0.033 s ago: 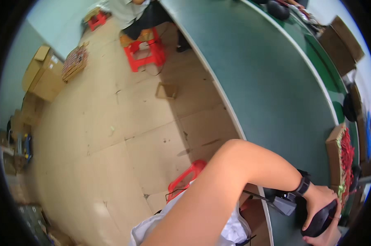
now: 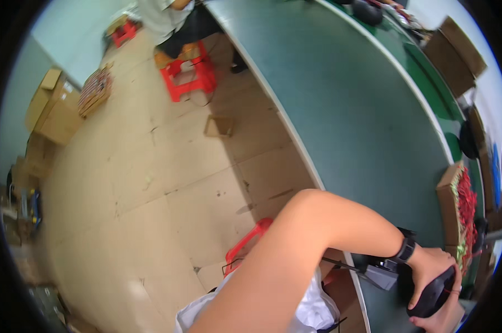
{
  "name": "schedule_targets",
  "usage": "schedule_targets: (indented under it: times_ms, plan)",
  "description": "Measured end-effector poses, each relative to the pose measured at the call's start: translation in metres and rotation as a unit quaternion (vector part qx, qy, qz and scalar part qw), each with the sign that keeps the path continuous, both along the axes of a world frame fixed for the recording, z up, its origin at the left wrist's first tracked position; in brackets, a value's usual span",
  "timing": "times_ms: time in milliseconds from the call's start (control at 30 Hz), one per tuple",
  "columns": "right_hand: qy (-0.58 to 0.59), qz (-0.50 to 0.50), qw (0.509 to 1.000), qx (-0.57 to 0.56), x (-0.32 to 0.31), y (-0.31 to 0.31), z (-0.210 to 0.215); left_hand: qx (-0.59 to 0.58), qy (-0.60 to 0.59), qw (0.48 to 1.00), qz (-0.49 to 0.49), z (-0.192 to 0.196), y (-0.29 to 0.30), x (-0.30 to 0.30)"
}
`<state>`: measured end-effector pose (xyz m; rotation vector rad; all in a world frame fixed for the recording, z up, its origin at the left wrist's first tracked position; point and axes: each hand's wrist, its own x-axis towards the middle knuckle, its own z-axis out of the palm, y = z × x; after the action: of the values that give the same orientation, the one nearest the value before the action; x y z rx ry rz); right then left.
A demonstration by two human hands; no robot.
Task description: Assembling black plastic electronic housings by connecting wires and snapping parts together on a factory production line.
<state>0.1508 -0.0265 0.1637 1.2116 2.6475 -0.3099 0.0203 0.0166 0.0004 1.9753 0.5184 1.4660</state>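
Down in the lower right of the frame, both hands meet on a rounded black object (image 2: pixel 433 294) at the near end of the green worktop (image 2: pixel 339 111). The left hand (image 2: pixel 431 266), forearm crossing from lower centre with a black wristband (image 2: pixel 404 250), lies over its top, fingers (image 2: pixel 453 277) curled round it; the right hand (image 2: pixel 437 323) cups it from below at the frame's bottom edge, its fingers mostly hidden, so I cannot tell how tightly it grips. The object's long axis tilts from lower left to upper right (the left hand has the fuller hold). Just above it, a cardboard box of red parts (image 2: pixel 456 208) sits near; a red stool (image 2: pixel 245 244) stands on the floor, lower centre.
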Motion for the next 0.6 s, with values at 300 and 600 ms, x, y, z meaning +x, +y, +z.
schedule_targets:
  times_ms: [300, 600]
  plan:
    - [0.364, -0.104, 0.917, -0.125, 0.049, 0.014, -0.019, 0.017, -0.121, 0.992, 0.019, 0.03, -0.026, -0.013]
    - [0.526, -0.032, 0.83, -0.18, 0.039, 0.021, -0.037, -0.008, -0.08, 0.997, 0.018, 0.069, -0.045, -0.043]
